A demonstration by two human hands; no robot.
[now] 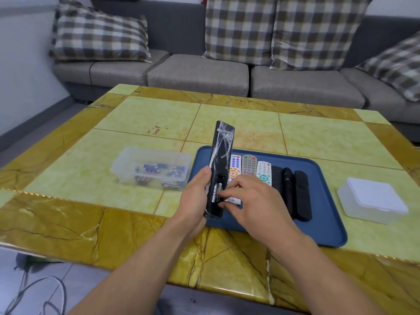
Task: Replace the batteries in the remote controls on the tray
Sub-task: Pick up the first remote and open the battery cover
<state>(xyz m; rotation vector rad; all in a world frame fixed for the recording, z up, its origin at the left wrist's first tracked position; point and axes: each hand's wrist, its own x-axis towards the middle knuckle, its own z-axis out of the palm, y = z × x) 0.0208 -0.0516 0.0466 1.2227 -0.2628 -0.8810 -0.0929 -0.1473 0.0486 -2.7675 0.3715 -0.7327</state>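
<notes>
Midway through a battery swap: left hand [196, 196] gripping black remote [219, 164], right hand [250, 201] fingers [223, 193] pinching battery [216, 192] in its compartment; next, lifting or seating it squarely.

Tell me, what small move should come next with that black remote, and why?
Probably lift the battery out. The left hand holds the black remote back-up with its compartment open, one battery showing, and the right hand fingertips already rest on it.
</notes>
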